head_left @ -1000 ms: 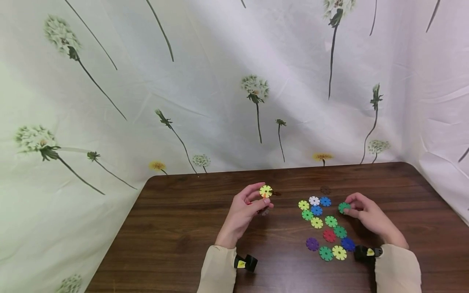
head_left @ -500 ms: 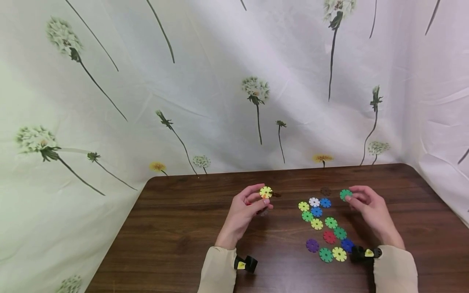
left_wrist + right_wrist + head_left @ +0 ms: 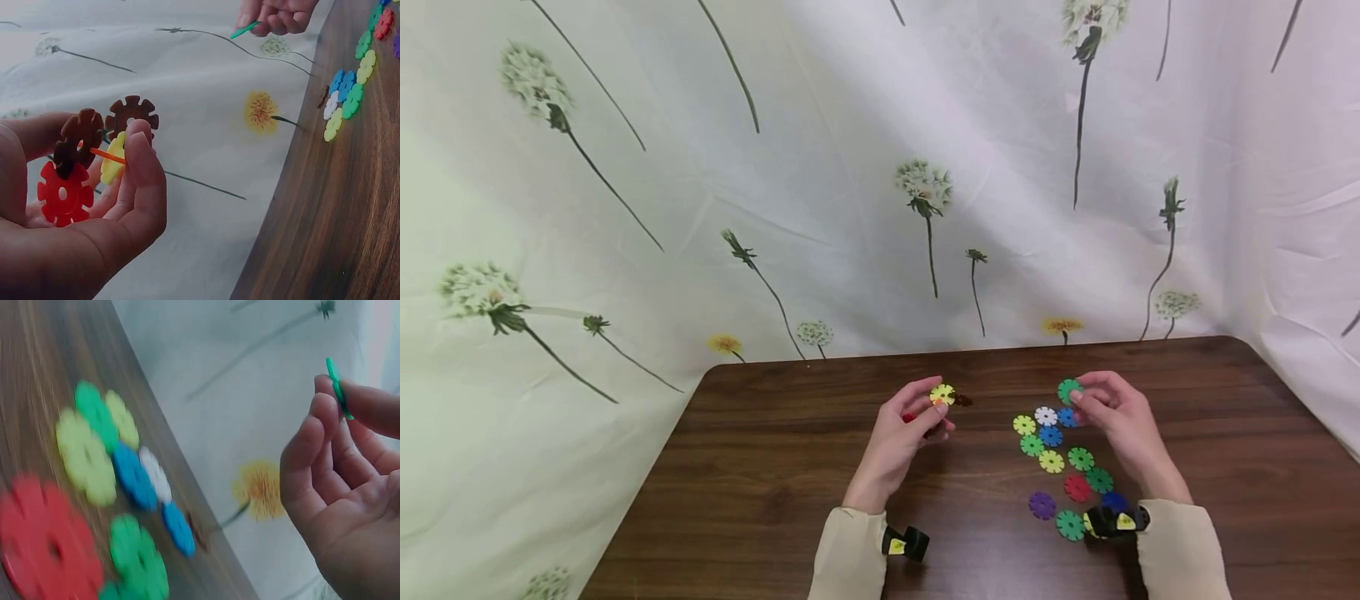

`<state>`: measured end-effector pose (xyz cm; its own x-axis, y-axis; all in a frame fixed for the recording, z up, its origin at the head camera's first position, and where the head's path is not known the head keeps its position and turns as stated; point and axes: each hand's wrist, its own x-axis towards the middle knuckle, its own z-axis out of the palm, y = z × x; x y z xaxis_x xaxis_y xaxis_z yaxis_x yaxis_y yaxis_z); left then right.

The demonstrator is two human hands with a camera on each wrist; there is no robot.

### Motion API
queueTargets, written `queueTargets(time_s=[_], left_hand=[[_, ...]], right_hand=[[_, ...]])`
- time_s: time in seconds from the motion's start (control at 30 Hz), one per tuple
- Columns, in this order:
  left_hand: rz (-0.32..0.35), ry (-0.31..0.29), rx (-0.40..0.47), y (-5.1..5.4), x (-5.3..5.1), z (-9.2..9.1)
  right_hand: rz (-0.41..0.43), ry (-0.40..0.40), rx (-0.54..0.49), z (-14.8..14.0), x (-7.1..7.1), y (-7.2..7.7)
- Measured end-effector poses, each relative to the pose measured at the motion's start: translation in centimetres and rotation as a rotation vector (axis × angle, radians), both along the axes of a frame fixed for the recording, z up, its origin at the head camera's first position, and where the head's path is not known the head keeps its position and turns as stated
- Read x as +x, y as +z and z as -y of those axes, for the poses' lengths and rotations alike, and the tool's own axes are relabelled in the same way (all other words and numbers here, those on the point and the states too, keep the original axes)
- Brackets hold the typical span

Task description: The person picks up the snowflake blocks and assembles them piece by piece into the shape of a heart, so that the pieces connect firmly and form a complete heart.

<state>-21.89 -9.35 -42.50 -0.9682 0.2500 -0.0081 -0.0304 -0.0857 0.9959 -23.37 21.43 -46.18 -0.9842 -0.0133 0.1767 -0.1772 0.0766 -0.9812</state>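
My left hand (image 3: 895, 442) holds a joined cluster of notched plastic discs above the table. In the left wrist view the cluster shows a red disc (image 3: 65, 197), a brown disc (image 3: 80, 132), a yellow disc (image 3: 114, 164) and an orange disc (image 3: 106, 155) seen edge-on; fingers hide part of it. Between thumb and fingertips, my right hand (image 3: 1123, 421) pinches a single green disc (image 3: 1067, 387), raised over the back of the loose discs. The right wrist view shows that green disc edge-on. The two hands are apart.
Loose discs lie flat on the brown table (image 3: 760, 467), among them a white disc (image 3: 1046, 416), a red disc (image 3: 1077, 487) and a purple disc (image 3: 1042, 505). A flower-printed cloth (image 3: 835, 208) hangs behind the table's far edge.
My right hand has lifted the green disc from the right side and carried it left, toward the left hand. The left hand with its cluster has stayed nearly still.
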Motion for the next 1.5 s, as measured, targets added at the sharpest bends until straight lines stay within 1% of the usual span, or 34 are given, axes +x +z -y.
queueTargets(time_s=[0.1, 0.3, 0.5, 0.73, 1.03, 1.23, 1.5], left_hand=[[-0.005, 0.011, -0.018, 0.0, 0.0, 0.0], [-0.003, 0.028, -0.041, -0.1, 0.0, -0.1], [0.0, 0.024, -0.037, -0.2, 0.0, -0.2], [-0.006, 0.026, 0.011, -0.1, 0.0, -0.2], [0.015, 0.029, -0.007, 0.1, 0.1, -0.4], [0.022, 0.027, -0.005, 0.1, 0.2, -0.4], [0.012, 0.021, -0.015, 0.1, 0.2, -0.5]], right_hand=[[-0.011, 0.045, -0.025, 1.5, 0.0, 0.5], [-0.049, 0.082, 0.036, 4.2, 0.1, 1.2], [-0.04, 0.136, 0.082, 5.7, 0.3, 1.4], [-0.061, 0.172, 0.112, 6.9, 0.6, 1.6], [-0.061, 0.171, 0.11, 7.9, 0.9, 2.0], [-0.07, 0.193, 0.095, 8.1, 1.0, 2.1], [-0.068, 0.205, 0.106, 8.2, 1.0, 1.9]])
